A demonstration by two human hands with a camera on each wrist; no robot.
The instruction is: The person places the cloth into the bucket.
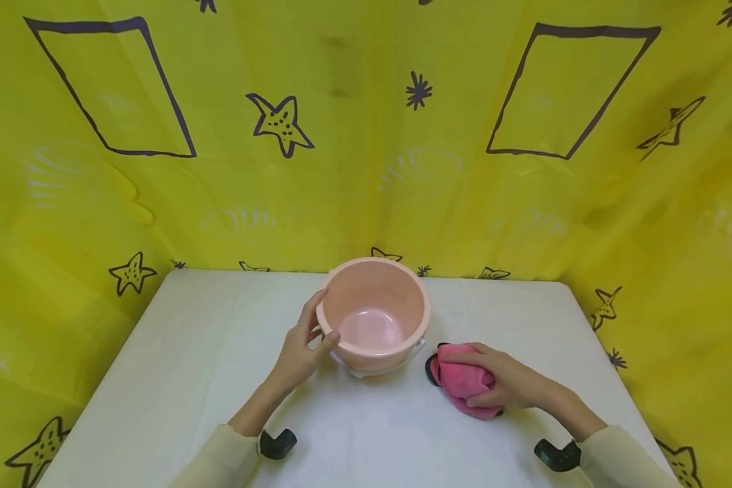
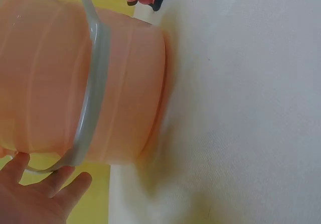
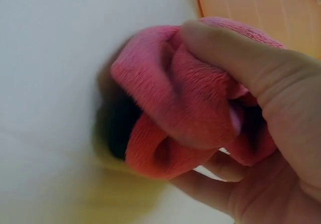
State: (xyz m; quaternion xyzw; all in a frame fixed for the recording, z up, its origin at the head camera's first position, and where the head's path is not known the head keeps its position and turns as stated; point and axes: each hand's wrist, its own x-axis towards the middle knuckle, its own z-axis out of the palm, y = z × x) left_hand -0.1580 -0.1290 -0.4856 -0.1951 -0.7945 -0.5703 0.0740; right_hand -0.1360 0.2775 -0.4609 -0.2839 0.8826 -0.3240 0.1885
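A pale pink bucket (image 1: pixel 375 359) stands upright on the table, its open top showing a bare inside. My left hand (image 1: pixel 299 346) grips its left side, thumb on the rim and fingers against the outer wall. In the left wrist view, the bucket's whitish handle (image 2: pixel 93 96) hangs down across its wall near the fingers (image 2: pixel 50 184). To the right of the bucket, my right hand (image 1: pixel 506 376) holds a bunched pink cloth (image 1: pixel 463 376) with dark edging. The right wrist view shows the thumb over the fuzzy cloth (image 3: pixel 170 93) and fingers curled beneath it.
The white table (image 1: pixel 177 379) reaches back to a yellow curtain (image 1: pixel 354 183) printed with dark starfish and outlines. Dark wrist-worn devices, one by the left sleeve (image 1: pixel 219 457) and one by the right sleeve (image 1: pixel 622 457), stick out inward.
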